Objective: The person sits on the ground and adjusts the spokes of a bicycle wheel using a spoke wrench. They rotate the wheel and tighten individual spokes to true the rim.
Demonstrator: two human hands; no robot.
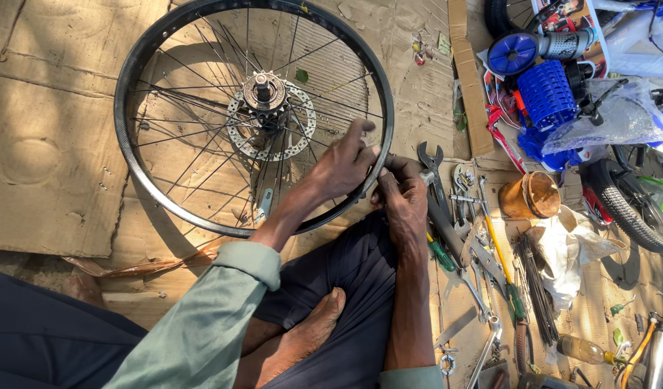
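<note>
A black bicycle wheel rim (123, 144) with thin spokes lies flat on cardboard, its hub and perforated disc rotor (268, 108) in the middle. My left hand (344, 164) grips the rim at its near right edge, fingers curled over it. Pressed against that same spot, my right hand (403, 198) is closed on a small metal tool whose tip shows between the fingers. I sit cross-legged, a bare foot (310, 335) below the wheel.
Wrenches, pliers (434, 162) and screwdrivers (501, 263) lie scattered to the right. A bundle of loose spokes (537, 288) sits beside a brown cup (531, 196). A blue child's bicycle (555, 94) and a tyre (630, 209) crowd the far right.
</note>
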